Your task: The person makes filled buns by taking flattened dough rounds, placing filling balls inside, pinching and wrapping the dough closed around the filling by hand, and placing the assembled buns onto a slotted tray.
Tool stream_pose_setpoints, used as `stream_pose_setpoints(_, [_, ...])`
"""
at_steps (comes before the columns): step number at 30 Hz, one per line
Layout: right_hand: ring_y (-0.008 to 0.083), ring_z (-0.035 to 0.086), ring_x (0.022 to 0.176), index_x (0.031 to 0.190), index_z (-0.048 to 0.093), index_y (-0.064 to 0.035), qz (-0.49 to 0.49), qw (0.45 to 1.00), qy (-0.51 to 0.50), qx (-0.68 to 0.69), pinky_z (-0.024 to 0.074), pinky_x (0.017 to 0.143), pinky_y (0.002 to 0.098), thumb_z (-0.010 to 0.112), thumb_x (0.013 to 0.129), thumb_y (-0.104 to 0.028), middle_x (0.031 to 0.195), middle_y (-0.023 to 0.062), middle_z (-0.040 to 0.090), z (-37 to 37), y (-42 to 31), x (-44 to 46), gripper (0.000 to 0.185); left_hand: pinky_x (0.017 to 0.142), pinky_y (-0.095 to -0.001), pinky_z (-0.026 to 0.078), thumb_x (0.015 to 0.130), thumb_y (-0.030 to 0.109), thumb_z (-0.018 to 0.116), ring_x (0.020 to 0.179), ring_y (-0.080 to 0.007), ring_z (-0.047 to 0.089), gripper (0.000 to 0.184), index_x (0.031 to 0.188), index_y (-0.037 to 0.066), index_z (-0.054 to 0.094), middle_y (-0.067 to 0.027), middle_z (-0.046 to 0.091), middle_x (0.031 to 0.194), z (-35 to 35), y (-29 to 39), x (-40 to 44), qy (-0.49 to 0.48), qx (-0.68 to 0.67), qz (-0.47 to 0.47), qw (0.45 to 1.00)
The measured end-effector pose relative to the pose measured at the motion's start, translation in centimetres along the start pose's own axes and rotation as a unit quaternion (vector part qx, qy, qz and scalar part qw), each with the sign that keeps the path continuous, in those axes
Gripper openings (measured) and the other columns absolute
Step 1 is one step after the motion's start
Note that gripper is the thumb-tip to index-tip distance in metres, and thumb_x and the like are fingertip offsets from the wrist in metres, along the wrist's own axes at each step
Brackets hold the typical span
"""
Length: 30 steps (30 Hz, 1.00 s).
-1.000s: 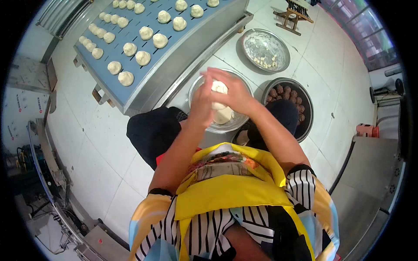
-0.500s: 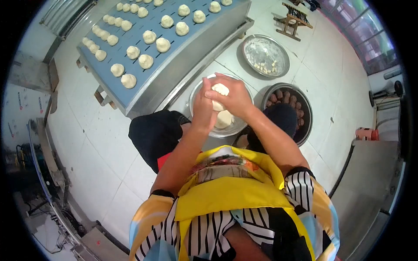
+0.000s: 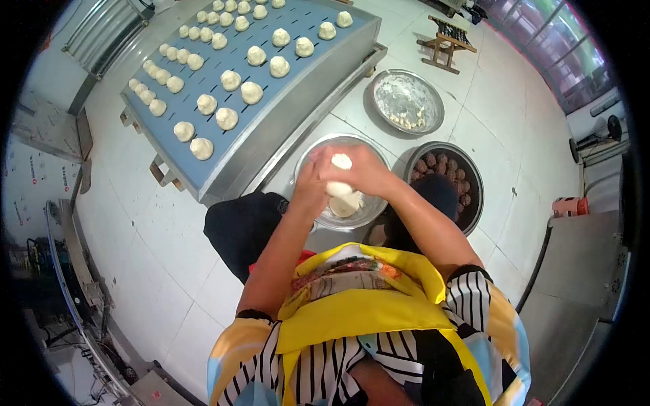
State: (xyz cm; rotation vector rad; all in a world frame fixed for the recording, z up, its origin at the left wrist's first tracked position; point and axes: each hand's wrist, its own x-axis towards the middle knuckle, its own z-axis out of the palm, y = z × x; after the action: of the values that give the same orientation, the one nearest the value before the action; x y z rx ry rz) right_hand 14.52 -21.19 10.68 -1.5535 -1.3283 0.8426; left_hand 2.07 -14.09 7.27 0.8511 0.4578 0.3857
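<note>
Dough (image 3: 344, 204) in metal bowl (image 3: 317, 145)

From where I operate, I see a blue slotted surface (image 3: 162, 125) carrying rows of pale dough mounds (image 3: 227, 119), rounded and set apart or close together. Below it I make out the white tiled floor (image 3: 162, 237), which bears a wide metal basin (image 3: 406, 95) holding pale crumbs (image 3: 408, 120), a deeper basin (image 3: 480, 177) of brown balls (image 3: 452, 169) beside it, and a wooden stool (image 3: 447, 44) near the wide one.

Smooth pale dough (image 3: 339, 189), rounded, partly hidden between left hand (image 3: 313, 178) and right hand (image 3: 367, 170), over metal bowl (image 3: 369, 214).
</note>
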Motion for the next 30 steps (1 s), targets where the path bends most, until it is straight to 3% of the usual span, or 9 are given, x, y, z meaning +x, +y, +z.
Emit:
stream_pose_setpoints(3, [0.0174,0.059,0.096,0.116,0.061,-0.0049,-0.047,0.997,0.033,-0.043,0.0456,0.086,0.0299,0.069,0.080,-0.026,0.107,0.0108,0.063,0.7,0.6,0.5,0.043,0.078,-0.0321,0.053,0.099,0.036,0.041,0.095,-0.0193,0.062,0.040,0.117,0.001,0.049,-0.0107,0.058,0.106,1.5,-1.0,0.4,0.047,-0.163,0.070,0.983])
stream_pose_setpoints(6, [0.0192,0.060,0.094,0.108,0.064,-0.0036,-0.039,0.998,0.009,0.047,0.0463,0.084,0.0306,0.069,0.080,-0.027,0.100,0.0109,0.065,0.6,-0.6,-0.3,0.037,0.083,-0.0334,0.052,0.099,0.041,0.039,0.101,-0.0191,0.059,0.044,0.118,0.003,0.049,-0.0093,0.057,0.110,0.0,0.4,-1.3,-0.051,0.052,0.108,0.991])
stream_pose_setpoints(8, [0.0174,0.059,0.098,0.111,0.063,-0.0048,0.008,0.999,-0.025,-0.028,0.0455,0.086,0.0303,0.069,0.079,-0.025,0.104,0.0098,0.064,0.2,-0.5,-0.3,0.039,0.087,-0.0344,0.050,0.098,0.045,0.039,0.104,-0.0200,0.058,0.047,0.119,0.005,0.050,-0.0095,0.056,0.111,0.4,-0.4,-0.5,0.009,-0.090,-0.008,0.996])
stream_pose_setpoints(11, [0.0181,0.060,0.096,0.109,0.064,-0.0047,-0.093,0.991,0.055,-0.074,0.0461,0.086,0.0308,0.070,0.079,-0.025,0.102,0.0098,0.065,1.0,0.3,-0.1,0.037,0.090,-0.0389,0.049,0.097,0.050,0.039,0.109,-0.0252,0.056,0.055,0.129,0.005,0.041,-0.0128,0.052,0.120,1.0,-1.2,-0.3,0.042,-0.165,0.035,0.985])
stream_pose_setpoints(14, [0.0208,0.061,0.094,0.104,0.065,-0.0043,-0.042,0.997,0.006,0.062,0.0467,0.085,0.0316,0.070,0.079,-0.026,0.099,0.0109,0.065,0.7,0.3,-0.3,0.034,0.088,-0.0374,0.050,0.097,0.047,0.041,0.105,-0.0219,0.057,0.049,0.122,0.006,0.047,-0.0099,0.054,0.115,-2.4,-2.0,0.3,-0.002,0.137,0.065,0.988])
stream_pose_setpoints(16, [0.0203,0.061,0.095,0.107,0.065,-0.0055,0.025,0.996,-0.042,0.076,0.0467,0.085,0.0313,0.070,0.079,-0.026,0.101,0.0109,0.065,0.4,0.2,-0.4,0.035,0.088,-0.0354,0.049,0.097,0.045,0.042,0.104,-0.0207,0.058,0.046,0.121,0.006,0.048,-0.0093,0.056,0.113,-0.3,0.4,-0.8,-0.011,-0.025,-0.095,0.995])
stream_pose_setpoints(19, [0.0163,0.059,0.097,0.113,0.063,-0.0065,-0.073,0.985,0.066,-0.141,0.0464,0.086,0.0308,0.068,0.080,-0.023,0.103,0.0090,0.066,1.3,1.2,-0.1,0.038,0.079,-0.0371,0.055,0.098,0.040,0.043,0.098,-0.0215,0.061,0.042,0.119,0.004,0.048,-0.0115,0.056,0.111,1.0,-1.7,0.1,0.087,-0.177,0.021,0.980])
stream_pose_setpoints(24, [0.0201,0.061,0.097,0.110,0.065,-0.0048,0.006,0.999,-0.026,0.046,0.0466,0.087,0.0319,0.068,0.081,-0.024,0.101,0.0114,0.067,0.4,-0.2,-0.4,0.035,0.088,-0.0446,0.049,0.097,0.052,0.034,0.110,-0.0249,0.056,0.054,0.129,0.009,0.041,-0.0111,0.051,0.122,-0.3,0.9,-1.4,-0.025,0.135,-0.059,0.989])
stream_pose_setpoints(30, [0.0171,0.060,0.097,0.108,0.065,-0.0030,-0.101,0.991,0.081,-0.026,0.0463,0.086,0.0304,0.069,0.079,-0.026,0.100,0.0117,0.066,1.8,1.1,0.2,0.038,0.091,-0.0480,0.046,0.098,0.046,0.036,0.115,-0.0261,0.052,0.051,0.132,0.008,0.039,-0.0125,0.049,0.126,1.7,-1.1,-0.7,0.122,-0.107,0.014,0.987])
